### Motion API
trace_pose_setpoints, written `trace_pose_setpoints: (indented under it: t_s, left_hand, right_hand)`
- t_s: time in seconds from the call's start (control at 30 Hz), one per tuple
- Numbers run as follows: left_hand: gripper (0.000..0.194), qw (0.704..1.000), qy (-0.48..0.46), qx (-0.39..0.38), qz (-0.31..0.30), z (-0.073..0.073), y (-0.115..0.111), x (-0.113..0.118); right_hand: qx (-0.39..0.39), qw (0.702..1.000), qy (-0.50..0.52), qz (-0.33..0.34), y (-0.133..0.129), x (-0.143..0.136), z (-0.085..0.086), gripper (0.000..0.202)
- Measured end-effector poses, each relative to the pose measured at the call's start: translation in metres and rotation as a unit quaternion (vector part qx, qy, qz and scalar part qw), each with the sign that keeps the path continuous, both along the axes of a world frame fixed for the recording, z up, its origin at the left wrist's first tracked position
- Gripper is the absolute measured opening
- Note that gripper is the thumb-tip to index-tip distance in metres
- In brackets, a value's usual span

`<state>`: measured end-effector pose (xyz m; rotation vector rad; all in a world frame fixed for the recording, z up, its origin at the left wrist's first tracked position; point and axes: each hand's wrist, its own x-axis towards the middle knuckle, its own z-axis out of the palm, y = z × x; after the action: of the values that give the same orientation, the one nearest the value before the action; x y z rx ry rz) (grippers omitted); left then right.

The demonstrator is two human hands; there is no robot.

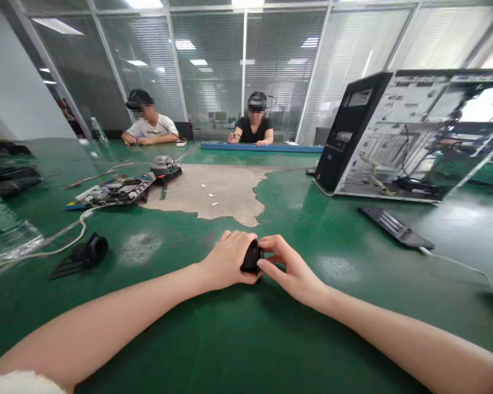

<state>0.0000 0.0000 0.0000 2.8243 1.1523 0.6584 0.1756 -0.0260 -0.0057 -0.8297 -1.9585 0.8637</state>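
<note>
Green table [246, 339] fills the view, with a worn bare patch [213, 194] at 12 o'clock. Left hand [225, 260] is wrapped around a small black part [251, 256] resting on the table at centre; right hand [290, 268] pinches the same part from the 3 o'clock side. An open computer case [398, 137] stands at 2 o'clock, a circuit board [115, 191] at 10 o'clock. Two seated people [254, 123] occupy the far edge

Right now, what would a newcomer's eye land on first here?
Both hands meet at the centre of the green table: the left hand and right hand grip a small black part. At right stands an open computer case; far left lies a circuit board.
</note>
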Motion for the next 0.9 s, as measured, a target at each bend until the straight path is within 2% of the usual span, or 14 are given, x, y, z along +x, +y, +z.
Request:
trace_pose_setpoints:
  t_s: [0.13, 0.3, 0.53, 0.77, 0.9]
  left_hand:
    - [0.054, 1.0, -0.006, 0.004, -0.003, 0.0001, -0.0022, -0.001]
    - [0.055, 1.0, -0.005, 0.005, -0.004, 0.0008, -0.0022, -0.0012]
    - [0.057, 1.0, -0.002, 0.007, -0.001, -0.0001, -0.0017, -0.0014]
    - [0.055, 1.0, -0.008, 0.008, -0.004, -0.0005, -0.0023, -0.0013]
    - [0.055, 1.0, -0.006, 0.009, -0.006, 0.0001, -0.0021, -0.0008]
  right_hand:
    - [0.01, 1.0, 0.008, -0.013, -0.0008, 0.0006, -0.0021, 0.02]
    - [-0.026, 0.999, -0.004, -0.023, -0.0002, -0.0001, 0.0005, 0.027]
    - [-0.087, 0.996, 0.008, 0.019, -0.0021, -0.0009, 0.002, 0.019]
    - [0.004, 1.0, -0.014, -0.025, -0.0009, -0.0001, -0.0012, 0.016]
    - [-0.01, 0.999, -0.014, -0.029, -0.0012, -0.0002, -0.0014, 0.02]
